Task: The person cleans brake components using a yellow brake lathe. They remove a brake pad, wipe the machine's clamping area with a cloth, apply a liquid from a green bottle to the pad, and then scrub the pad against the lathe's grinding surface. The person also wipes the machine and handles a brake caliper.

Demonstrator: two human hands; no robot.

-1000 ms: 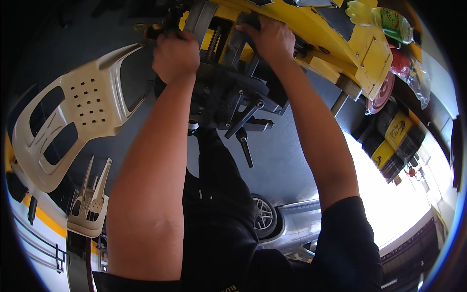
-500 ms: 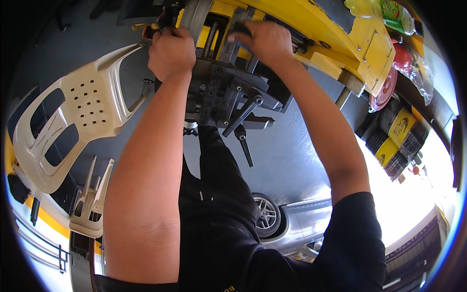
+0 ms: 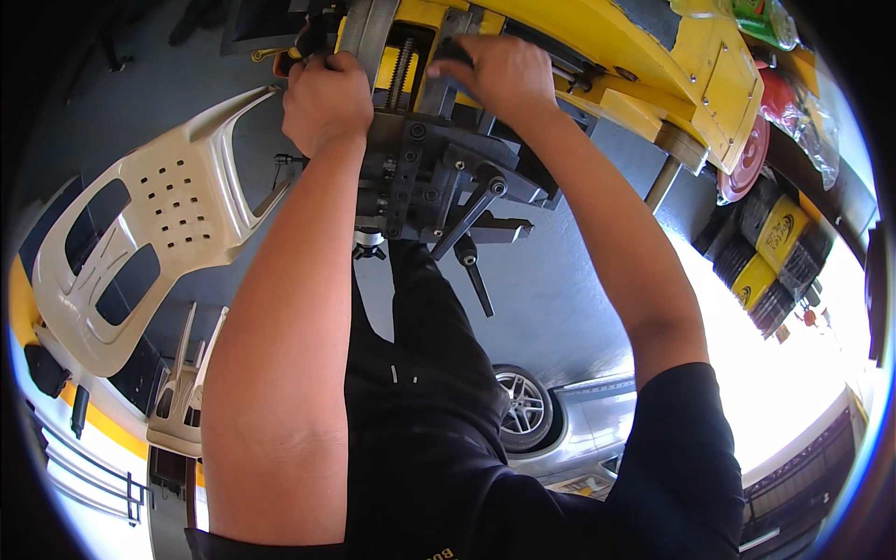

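My left hand [image 3: 327,105] is closed in a fist beside a grey metal rail [image 3: 370,37] of a yellow machine [image 3: 644,65]; whatever its fingers hold is hidden. My right hand [image 3: 509,77] is closed around a small black piece [image 3: 454,58], its kind unclear, over the machine's right-hand rail. Between the hands runs a threaded screw rod [image 3: 401,75]. Just nearer to me sits a dark metal carriage [image 3: 411,173] with bolts. It carries a black clamping lever [image 3: 471,217] and a second black lever [image 3: 478,285] hanging below it.
A beige plastic chair [image 3: 173,205] stands at left, with another beige chair [image 3: 177,411] behind it. A silver car [image 3: 588,420] with a spoked wheel [image 3: 525,411] shows beyond my body. At right are yellow-and-black packages [image 3: 779,238], a pink round lid [image 3: 747,163] and a green bottle [image 3: 765,23].
The view has shifted slightly. My right hand has moved a little to the left with the black piece; my left hand stays in its place by the rail.
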